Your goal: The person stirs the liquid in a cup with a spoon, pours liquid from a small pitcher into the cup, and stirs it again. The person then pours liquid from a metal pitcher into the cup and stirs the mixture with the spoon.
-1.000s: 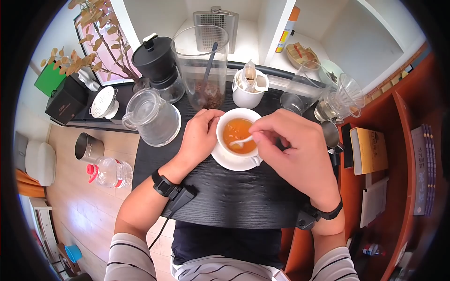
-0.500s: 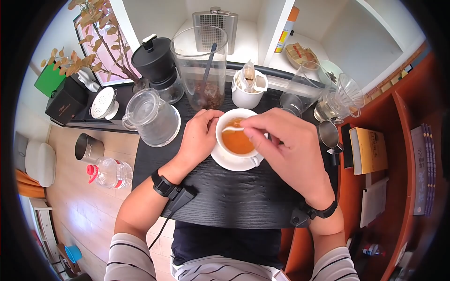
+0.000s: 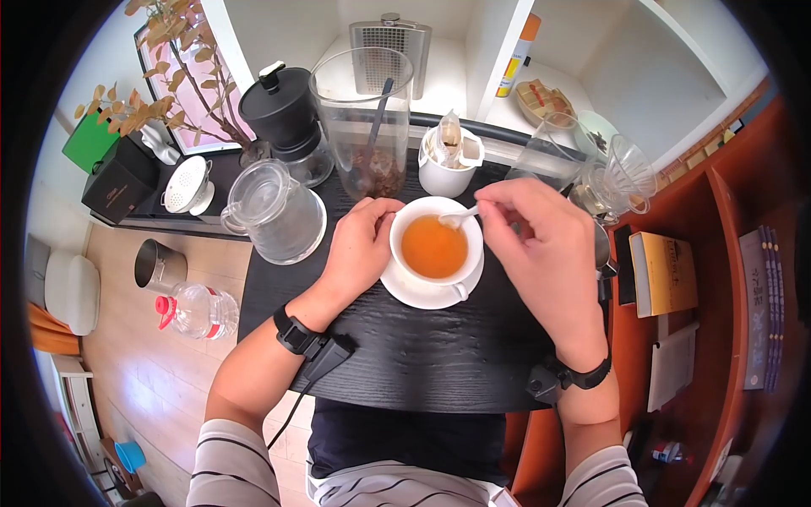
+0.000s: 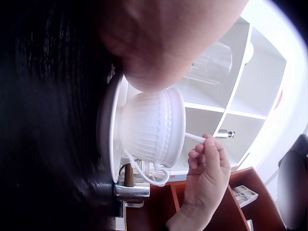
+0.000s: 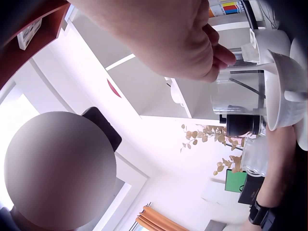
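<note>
A white teacup [image 3: 431,275] of amber liquid [image 3: 433,247] stands on its white saucer [image 3: 420,299], handle toward the front right. My left hand [image 3: 359,245] holds the cup at its left side, fingertips by the far left rim; part of its grip is hidden behind the cup. Between thumb and fingers, my right hand [image 3: 545,249] pinches the handle of a small white spoon [image 3: 460,215]. The spoon's bowl rests at the cup's far right inside edge, near the liquid's surface. In the left wrist view, the spoon handle [image 4: 194,138] slants out above the ribbed cup [image 4: 149,127].
Behind the cup stand a white mug with a drip bag [image 3: 448,173], a tall glass jar [image 3: 359,127] and a black grinder [image 3: 283,114]. A lidded glass pitcher [image 3: 274,215] is at left. A glass dripper [image 3: 629,177] and metal jug [image 3: 602,249] stand at right.
The spoon has swept through the liquid, from the near middle to the far left, then to the far right edge. My right hand has shifted right with it; the left hand stays put.
</note>
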A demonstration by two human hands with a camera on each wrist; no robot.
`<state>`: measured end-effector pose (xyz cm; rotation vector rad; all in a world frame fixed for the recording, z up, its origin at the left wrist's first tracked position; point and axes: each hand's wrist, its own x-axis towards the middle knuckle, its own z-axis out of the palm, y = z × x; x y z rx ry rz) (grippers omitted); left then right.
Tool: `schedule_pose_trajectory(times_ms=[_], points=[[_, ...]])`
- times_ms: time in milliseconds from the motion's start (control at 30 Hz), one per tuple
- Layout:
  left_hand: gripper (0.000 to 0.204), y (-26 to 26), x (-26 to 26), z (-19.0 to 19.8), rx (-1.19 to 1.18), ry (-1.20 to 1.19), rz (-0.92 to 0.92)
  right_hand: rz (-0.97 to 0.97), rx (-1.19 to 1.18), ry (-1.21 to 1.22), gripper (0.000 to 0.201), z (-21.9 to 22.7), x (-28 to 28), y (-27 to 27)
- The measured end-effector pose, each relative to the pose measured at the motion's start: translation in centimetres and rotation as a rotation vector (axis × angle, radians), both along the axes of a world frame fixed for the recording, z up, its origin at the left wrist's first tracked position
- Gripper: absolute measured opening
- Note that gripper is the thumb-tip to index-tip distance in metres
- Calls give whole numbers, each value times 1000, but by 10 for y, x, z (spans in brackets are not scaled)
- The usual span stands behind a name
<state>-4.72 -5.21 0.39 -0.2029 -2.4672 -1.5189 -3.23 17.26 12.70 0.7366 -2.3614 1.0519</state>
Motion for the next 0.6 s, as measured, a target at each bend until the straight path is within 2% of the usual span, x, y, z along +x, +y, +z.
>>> schedule_pose_trajectory(times_ms=[33, 133, 267, 367, 467, 600], points=[[17, 0, 0, -1, -1, 4, -2, -1, -1, 0, 7, 1, 2, -3], [17, -1, -1, -3, -9, 0, -4, 187, -11, -114, 9, 3, 9, -6], [17, -1, 0, -2, 1, 14, -7, 268, -2, -140, 9, 11, 15, -4], [17, -1, 0, 1, -14, 3, 2, 201, 16, -190, 10, 20, 17, 2], [17, -1, 0, -1, -19, 1, 0, 6, 49, -105, 8, 18, 12, 6], [17, -1, 0, 1, -25, 0, 4, -16, -25, -28, 9, 0, -1, 2]])
